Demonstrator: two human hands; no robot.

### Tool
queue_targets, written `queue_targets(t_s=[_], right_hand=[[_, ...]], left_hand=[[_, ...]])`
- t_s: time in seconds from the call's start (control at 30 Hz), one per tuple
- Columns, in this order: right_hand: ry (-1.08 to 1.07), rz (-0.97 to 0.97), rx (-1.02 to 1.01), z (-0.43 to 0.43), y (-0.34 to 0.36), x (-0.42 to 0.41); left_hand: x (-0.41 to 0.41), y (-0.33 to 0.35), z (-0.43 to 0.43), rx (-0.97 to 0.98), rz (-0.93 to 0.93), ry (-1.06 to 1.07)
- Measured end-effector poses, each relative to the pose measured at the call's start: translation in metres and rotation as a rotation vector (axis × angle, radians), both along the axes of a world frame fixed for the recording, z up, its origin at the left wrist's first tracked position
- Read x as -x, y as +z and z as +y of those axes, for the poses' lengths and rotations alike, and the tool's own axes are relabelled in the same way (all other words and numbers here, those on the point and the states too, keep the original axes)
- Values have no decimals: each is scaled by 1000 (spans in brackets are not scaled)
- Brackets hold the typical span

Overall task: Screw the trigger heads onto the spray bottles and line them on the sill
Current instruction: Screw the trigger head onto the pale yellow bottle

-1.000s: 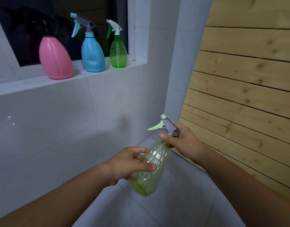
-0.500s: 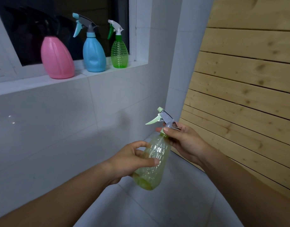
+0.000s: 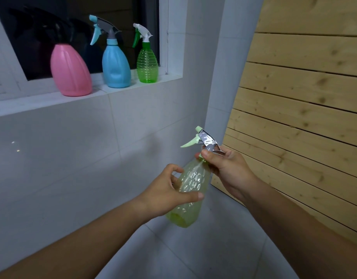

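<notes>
In front of the tiled wall, below the sill (image 3: 117,91), a pale yellow spray bottle (image 3: 190,190) is held tilted in the air between both hands. Its body is clasped by the left hand (image 3: 169,195), thumb across the front and fingers curled behind. The neck, just under the grey and mint trigger head (image 3: 203,140), is pinched by the thumb and fingers of the right hand (image 3: 228,170). The trigger head is seated on the bottle's neck, its nozzle pointed up and left. On the sill three bottles are stood in a row: a pink bottle (image 3: 70,71) whose dark head is hard to make out against the window, a blue bottle (image 3: 115,66) and a green bottle (image 3: 147,63). A wooden slat wall (image 3: 304,97) is seen at the right.
</notes>
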State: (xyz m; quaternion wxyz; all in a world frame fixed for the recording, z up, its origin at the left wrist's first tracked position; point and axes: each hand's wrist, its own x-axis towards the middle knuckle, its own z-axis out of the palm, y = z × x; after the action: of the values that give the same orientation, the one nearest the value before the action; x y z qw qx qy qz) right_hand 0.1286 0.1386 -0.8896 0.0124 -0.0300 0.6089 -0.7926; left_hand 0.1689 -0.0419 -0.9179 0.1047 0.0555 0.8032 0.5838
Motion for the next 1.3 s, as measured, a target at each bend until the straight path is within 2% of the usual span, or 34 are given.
queue_targets(t_s=[0.17, 0.37, 0.63, 0.87, 0.97, 1.07, 1.13, 1.3], right_hand=[[87, -3, 54, 3, 3, -2], [38, 29, -6, -2, 2, -4], [-29, 55, -19, -6, 5, -5], [57, 10, 30, -3, 8, -6], [82, -4, -95, -8, 9, -9], [140, 84, -309, -26, 14, -16], [200, 162, -355, -46, 23, -17], [255, 383, -440, -114, 68, 0]], left_hand=[[-5, 3, -4, -194, -182, -124], [-6, 0, -6, -171, -88, -47], [-6, 1, 1, -30, 110, 61], [-7, 9, -6, -119, 1, 11], [-3, 16, -17, -254, -35, 82], [4, 31, -30, -382, -15, 190], [7, 45, -41, -443, 47, 223], [4, 94, -97, -421, 251, 317]])
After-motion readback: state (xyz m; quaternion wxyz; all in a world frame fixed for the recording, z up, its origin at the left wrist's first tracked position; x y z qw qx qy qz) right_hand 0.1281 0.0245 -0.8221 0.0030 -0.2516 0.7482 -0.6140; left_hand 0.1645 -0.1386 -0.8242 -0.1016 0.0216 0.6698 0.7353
